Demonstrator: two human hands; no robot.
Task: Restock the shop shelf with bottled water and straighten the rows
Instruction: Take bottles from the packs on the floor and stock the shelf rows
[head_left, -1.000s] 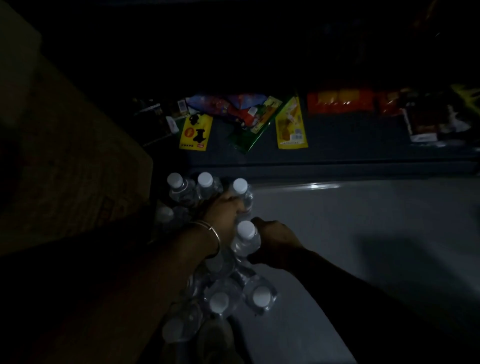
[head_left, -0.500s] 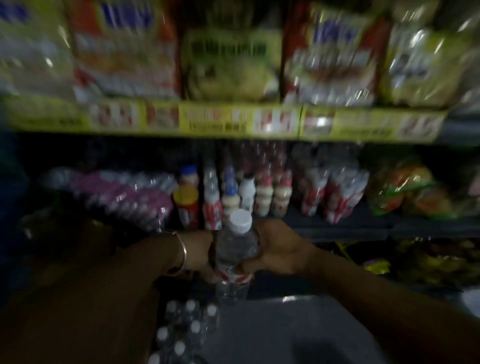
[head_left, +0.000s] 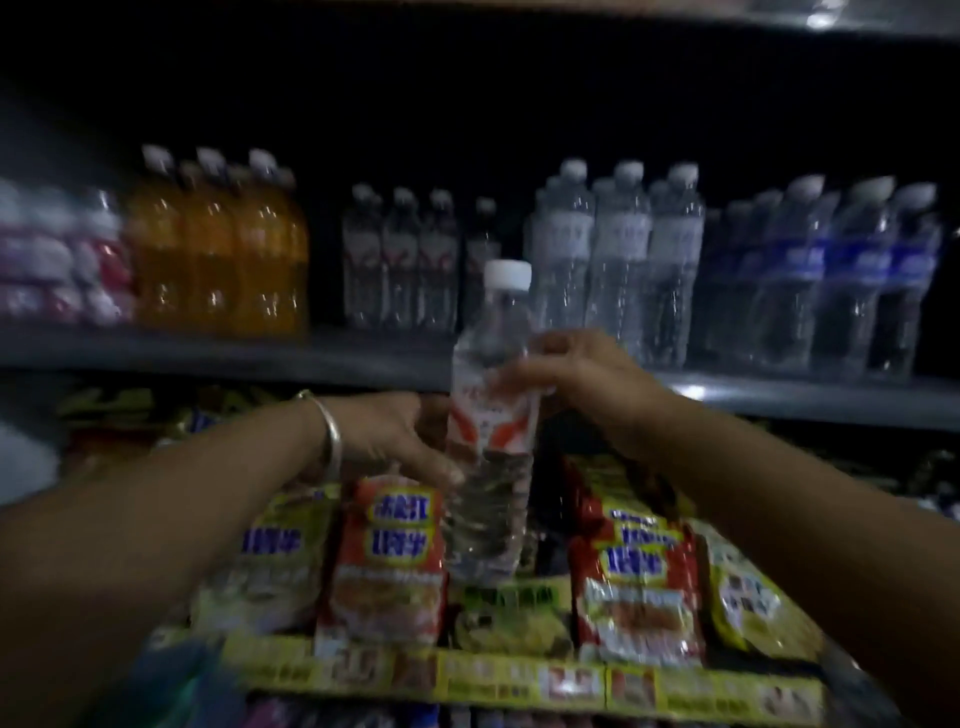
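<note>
Your right hand (head_left: 576, 374) and left hand (head_left: 400, 436) both grip the water bottle (head_left: 491, 415), now lifted off the floor pack to just below the shelf (head_left: 260, 353); matching bottles (head_left: 400, 260) stand beyond, so placement is next.

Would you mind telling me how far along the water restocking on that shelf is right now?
Done: the grey shelf already carries standing rows of water, including small red-labelled bottles. In hand: one matching bottle, upright below shelf level, gripped by the left hand low down and the right hand higher up. Left: setting it into that row, where the right-hand file looks short, then straightening.
</note>
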